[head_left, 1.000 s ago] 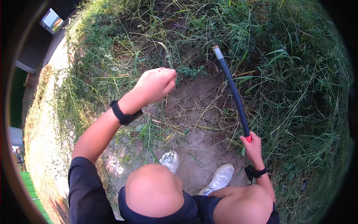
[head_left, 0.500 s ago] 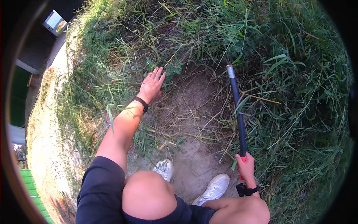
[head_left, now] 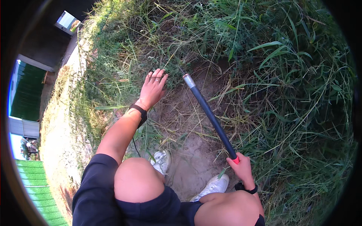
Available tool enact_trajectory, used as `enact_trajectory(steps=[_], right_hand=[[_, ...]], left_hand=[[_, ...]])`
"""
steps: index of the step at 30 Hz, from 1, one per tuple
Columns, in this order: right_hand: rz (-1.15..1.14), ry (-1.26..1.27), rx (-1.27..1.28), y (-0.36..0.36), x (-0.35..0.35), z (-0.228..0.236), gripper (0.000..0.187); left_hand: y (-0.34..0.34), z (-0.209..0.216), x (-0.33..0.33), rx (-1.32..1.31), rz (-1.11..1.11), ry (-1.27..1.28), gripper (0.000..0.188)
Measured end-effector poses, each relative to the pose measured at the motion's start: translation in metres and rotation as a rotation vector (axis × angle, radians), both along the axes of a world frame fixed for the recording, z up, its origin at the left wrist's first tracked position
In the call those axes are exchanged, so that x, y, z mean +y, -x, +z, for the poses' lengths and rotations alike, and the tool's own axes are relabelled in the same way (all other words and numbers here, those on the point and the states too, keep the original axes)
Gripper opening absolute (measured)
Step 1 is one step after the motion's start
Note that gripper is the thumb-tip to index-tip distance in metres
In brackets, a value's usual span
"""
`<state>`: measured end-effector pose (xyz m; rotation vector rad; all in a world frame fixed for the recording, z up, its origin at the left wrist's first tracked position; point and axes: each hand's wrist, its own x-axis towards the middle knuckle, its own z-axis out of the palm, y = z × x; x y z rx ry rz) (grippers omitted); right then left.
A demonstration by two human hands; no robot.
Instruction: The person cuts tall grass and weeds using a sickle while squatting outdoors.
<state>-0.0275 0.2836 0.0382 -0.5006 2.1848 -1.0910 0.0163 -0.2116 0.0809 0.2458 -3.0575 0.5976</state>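
I see my white sneakers on bare dirt; far left, a dark wall and green ribbed sheeting.

Strong daylight hits my left: the dry ground there burns out almost white, while the grass on my right sinks into deep shade. I catch a pale glint on the pole's metal tip. The green panelling bends with the lens, blue fringes the left edge, and black swallows the corners.
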Motion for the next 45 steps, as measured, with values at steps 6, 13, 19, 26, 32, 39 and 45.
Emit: enact_trajectory(steps=[6, 13, 19, 26, 32, 39, 45], right_hand=[[-0.019, -0.019, -0.018, -0.001, -0.009, 0.001, 0.031], [-0.029, -0.123, 0.040, -0.004, -0.018, 0.009, 0.029], [-0.114, -0.200, -0.051, 0.001, -0.047, 0.045, 0.030], [-0.189, -0.280, -0.065, 0.019, -0.074, 0.091, 0.033], [-0.124, -0.312, 0.033, 0.039, -0.080, 0.101, 0.033], [-0.209, -0.249, -0.059, 0.033, -0.099, 0.108, 0.029], [-0.209, -0.290, -0.022, 0.035, -0.087, 0.113, 0.030]], left_hand=[[-0.025, -0.008, -0.038, -0.044, 0.476, 0.075, 0.118], [-0.036, -0.053, -0.106, 0.033, 0.432, -0.158, 0.116], [-0.036, -0.067, -0.143, 0.065, 0.427, -0.262, 0.126], [-0.033, -0.084, -0.168, 0.091, 0.516, -0.466, 0.115], [-0.049, -0.100, -0.174, 0.119, 0.536, -0.850, 0.103], [-0.056, -0.100, -0.156, 0.085, 0.470, -0.649, 0.114], [-0.055, -0.115, -0.150, 0.051, 0.510, -0.541, 0.131]])
